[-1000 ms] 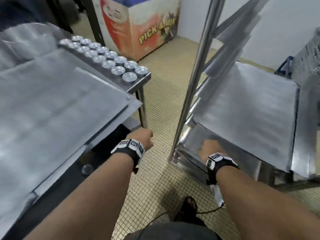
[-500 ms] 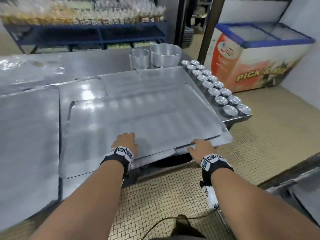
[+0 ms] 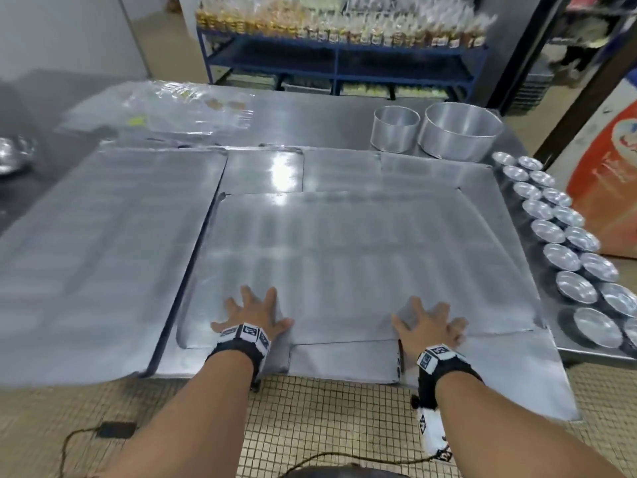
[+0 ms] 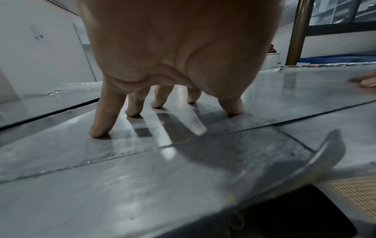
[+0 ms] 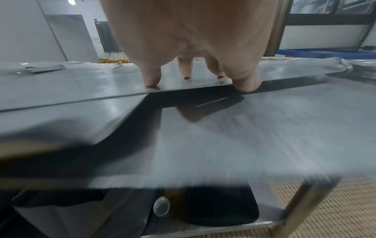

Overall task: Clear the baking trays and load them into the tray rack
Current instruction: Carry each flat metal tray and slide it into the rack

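Observation:
A wide flat metal baking tray (image 3: pixel 344 257) lies on top of a stack of trays on the steel table. My left hand (image 3: pixel 253 312) presses on its near left part with fingers spread and straight; the left wrist view shows the fingertips (image 4: pixel 97 133) touching the tray (image 4: pixel 61 153). My right hand (image 3: pixel 429 319) rests spread on the near right part, and its fingertips (image 5: pixel 151 83) sit just behind the tray's near edge (image 5: pixel 81 99). Lower trays (image 3: pixel 344 362) jut out past the table edge. Another tray (image 3: pixel 96 243) lies to the left. The tray rack is out of view.
Two round cake tins (image 3: pixel 396 129) (image 3: pixel 462 131) stand at the back right. Several small foil moulds (image 3: pixel 565 243) line the table's right edge. Clear plastic sheets (image 3: pixel 162 108) lie at the back left. A blue shelf (image 3: pixel 337 60) stands behind, a chest freezer (image 3: pixel 610 174) at right.
I have turned from the rack to the table. Both hands went from the top tray's near edge to lying spread on its surface.

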A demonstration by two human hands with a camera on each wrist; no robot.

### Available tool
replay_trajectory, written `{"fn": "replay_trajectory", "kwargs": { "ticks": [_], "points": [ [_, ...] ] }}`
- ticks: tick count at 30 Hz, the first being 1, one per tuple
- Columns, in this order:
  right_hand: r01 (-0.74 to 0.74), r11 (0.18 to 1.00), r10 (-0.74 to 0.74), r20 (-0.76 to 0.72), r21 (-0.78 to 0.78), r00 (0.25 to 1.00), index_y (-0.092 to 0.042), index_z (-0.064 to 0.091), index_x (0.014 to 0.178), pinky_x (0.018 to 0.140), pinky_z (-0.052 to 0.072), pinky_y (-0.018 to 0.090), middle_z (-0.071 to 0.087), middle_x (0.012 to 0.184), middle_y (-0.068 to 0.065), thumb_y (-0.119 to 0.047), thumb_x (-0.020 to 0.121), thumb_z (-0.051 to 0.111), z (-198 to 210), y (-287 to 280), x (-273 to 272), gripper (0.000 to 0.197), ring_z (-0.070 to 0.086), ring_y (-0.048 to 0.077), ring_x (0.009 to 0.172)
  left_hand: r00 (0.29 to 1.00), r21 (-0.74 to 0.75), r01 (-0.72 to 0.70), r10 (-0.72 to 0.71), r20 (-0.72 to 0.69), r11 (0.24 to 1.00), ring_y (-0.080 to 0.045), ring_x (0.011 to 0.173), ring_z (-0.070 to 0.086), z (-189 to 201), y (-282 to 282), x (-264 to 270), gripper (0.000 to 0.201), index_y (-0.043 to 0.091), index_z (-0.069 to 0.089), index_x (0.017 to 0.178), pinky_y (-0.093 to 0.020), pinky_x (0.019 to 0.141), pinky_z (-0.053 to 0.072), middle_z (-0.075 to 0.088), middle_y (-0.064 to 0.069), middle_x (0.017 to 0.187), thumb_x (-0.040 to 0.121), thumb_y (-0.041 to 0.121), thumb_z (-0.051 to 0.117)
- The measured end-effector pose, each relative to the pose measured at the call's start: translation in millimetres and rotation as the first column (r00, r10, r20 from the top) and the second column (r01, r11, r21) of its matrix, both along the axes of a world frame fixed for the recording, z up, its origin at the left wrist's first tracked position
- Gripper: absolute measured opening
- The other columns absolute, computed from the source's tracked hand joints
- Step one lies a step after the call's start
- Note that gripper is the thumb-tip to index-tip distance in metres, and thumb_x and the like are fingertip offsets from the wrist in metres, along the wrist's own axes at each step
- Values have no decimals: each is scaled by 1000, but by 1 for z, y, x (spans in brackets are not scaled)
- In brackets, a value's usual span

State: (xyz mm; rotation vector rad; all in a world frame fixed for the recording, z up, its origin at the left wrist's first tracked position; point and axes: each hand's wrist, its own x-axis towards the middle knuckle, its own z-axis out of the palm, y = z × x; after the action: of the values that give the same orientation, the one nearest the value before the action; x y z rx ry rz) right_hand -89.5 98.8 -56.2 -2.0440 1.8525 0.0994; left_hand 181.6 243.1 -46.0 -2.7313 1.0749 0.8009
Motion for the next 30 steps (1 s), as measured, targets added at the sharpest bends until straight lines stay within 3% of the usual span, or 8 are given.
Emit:
{"fn": "replay_trajectory", "kwargs": {
  "ticks": [8, 13, 17, 20, 23, 25, 28, 30],
  "points": [
    [-104, 993, 103, 8, 49, 995, -51, 33, 120, 107, 30, 58, 16, 139, 6, -65, 80, 50, 1, -52, -3, 45, 22, 50, 127, 995, -3, -95, 95, 19, 996, -40, 133, 32, 12, -23, -9, 66, 45, 34, 132, -64, 95, 43, 32, -5, 143, 77, 70, 61],
    [-84, 994, 83, 15, 65, 996, -51, 31, 131, 114, 22, 56, 6, 152, 3, -64, 85, 52, -3, -51, -3, 52, 8, 47, 138, 919, -142, -333, 355, 172, 932, -36, 137, 32, 23, -11, 28, 62, 23, 34, 144, -54, 103, 38, 36, -13, 146, 90, 50, 51],
    [50, 997, -53, 41, 64, 998, -36, 34, 141, 117, 22, 54, 1, 158, 15, -50, 93, 53, -2, -37, 15, 54, -1, 48, 144, 834, -131, -520, 535, 133, 844, -38, 127, 43, 26, 7, 55, 55, 2, 44, 137, -49, 96, 47, 41, -19, 136, 91, 27, 64],
    [157, 982, -166, 76, 109, 983, -26, 29, 150, 120, 18, 51, -4, 161, 20, -47, 94, 54, -2, -20, 35, 65, -8, 42, 148, 839, -50, -543, 544, 4, 838, -34, 122, 52, 29, 12, 71, 73, 2, 46, 133, -42, 98, 49, 49, -17, 131, 76, 33, 81],
    [229, 964, -239, 68, 133, 969, -16, 35, 148, 118, 24, 45, 9, 156, 25, -42, 90, 57, 0, -4, 56, 67, 4, 39, 147, 830, -50, -555, 548, -105, 830, -33, 98, 67, 23, 18, 88, 72, 5, 59, 114, -40, 86, 58, 65, -14, 114, 51, 30, 82],
    [259, 956, -270, 62, 140, 961, -9, 46, 139, 116, 27, 43, 25, 148, 27, -37, 87, 59, 4, 8, 69, 61, 17, 39, 142, 840, -51, -535, 523, -145, 843, -30, 86, 67, 28, 26, 95, 57, 5, 62, 101, -35, 81, 59, 67, -11, 99, 54, 30, 84],
    [271, 948, -283, 54, 167, 958, -1, 55, 131, 115, 27, 42, 39, 142, 29, -38, 87, 59, 8, 30, 86, 58, 25, 38, 139, 846, -43, -514, 498, -190, 857, -32, 110, 64, 36, 39, 103, 71, 5, 60, 119, -35, 89, 52, 65, -12, 120, 66, 40, 91],
    [289, 942, -304, 72, 174, 950, 1, 55, 131, 115, 30, 40, 34, 147, 29, -39, 87, 60, 10, 44, 94, 60, 29, 39, 139, 842, -62, -513, 488, -229, 856, -32, 120, 61, 42, 44, 107, 84, 4, 56, 129, -37, 95, 50, 61, -13, 131, 65, 46, 91]
  ]
}}
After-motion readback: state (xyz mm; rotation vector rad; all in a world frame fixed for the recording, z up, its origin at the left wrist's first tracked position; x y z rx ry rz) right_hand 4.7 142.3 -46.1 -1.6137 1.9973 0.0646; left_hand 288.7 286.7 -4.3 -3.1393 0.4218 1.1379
